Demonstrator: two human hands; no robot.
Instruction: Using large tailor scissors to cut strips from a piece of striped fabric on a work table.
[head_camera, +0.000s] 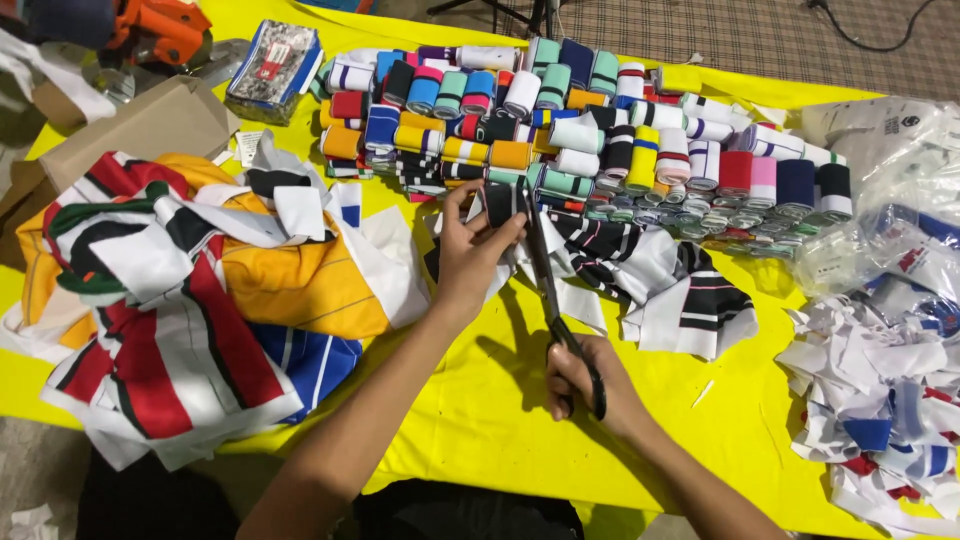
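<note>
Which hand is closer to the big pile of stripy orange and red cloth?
Left. The left hand is just right of the stripy cloth pile, pinching a small black fabric piece. The right hand is farther right and lower, holding the scissors.

Yellow table (480, 420) — fabric pile (190, 290); ribbing rolls (580, 120); scraps (880, 400)

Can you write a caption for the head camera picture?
Left hand holds a black-and-white fabric strip while right hand cuts with scissors.
</note>
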